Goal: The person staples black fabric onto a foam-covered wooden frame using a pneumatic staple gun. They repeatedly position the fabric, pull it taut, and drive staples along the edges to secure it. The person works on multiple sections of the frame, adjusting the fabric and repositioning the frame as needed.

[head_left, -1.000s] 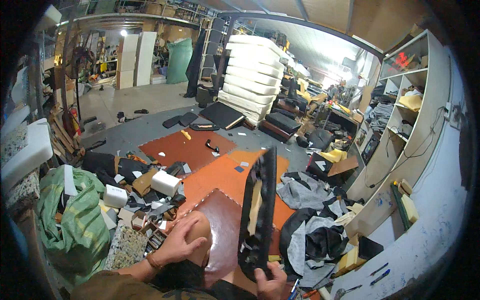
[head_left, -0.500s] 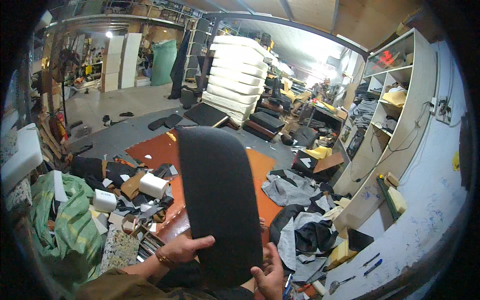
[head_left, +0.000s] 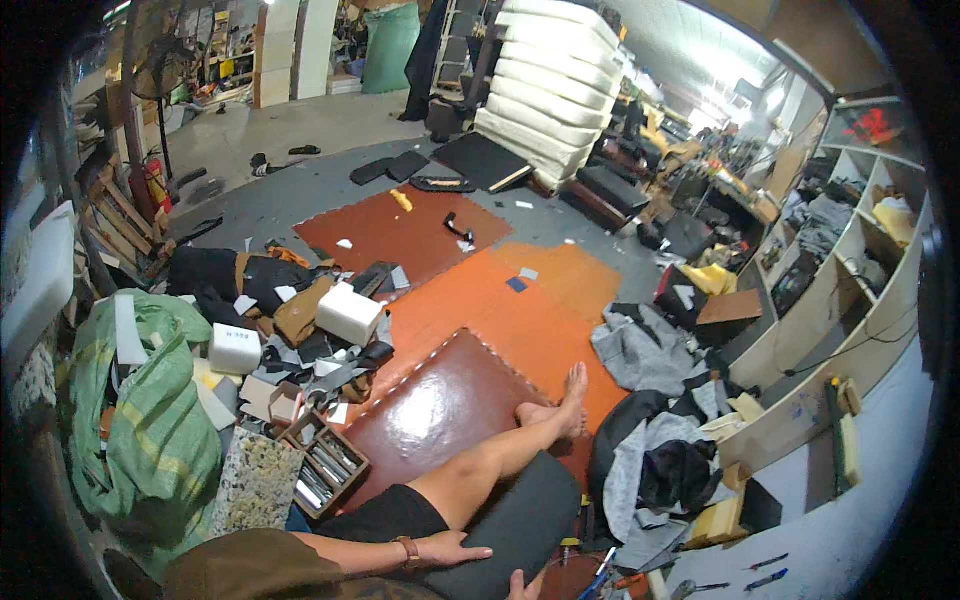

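A dark padded panel (head_left: 520, 515) with a rounded end lies tilted low in front of me, beside my bare leg (head_left: 480, 470). My left hand (head_left: 445, 549), with a brown band at the wrist, rests flat on its upper face, fingers stretched out. At the bottom edge of the picture only the fingertips of my right hand (head_left: 524, 586) show, close to the panel's near end. Whether they grip anything is hidden. Just right of the panel, a blue-and-white pen-like tool (head_left: 600, 572) lies among small items.
Scraps and white foam blocks (head_left: 348, 314) lie left, near a compartmented wooden box (head_left: 330, 468) and a green sack (head_left: 140, 420). Grey and black fabric (head_left: 650, 460) is heaped right, by the shelving (head_left: 850, 270). White cushions (head_left: 550, 90) are stacked at the back, beyond reddish-brown sheets (head_left: 440, 400).
The panel has come down from upright before me to lying low by my leg. My left hand now rests on top of it, and my right hand has dropped mostly out of view.
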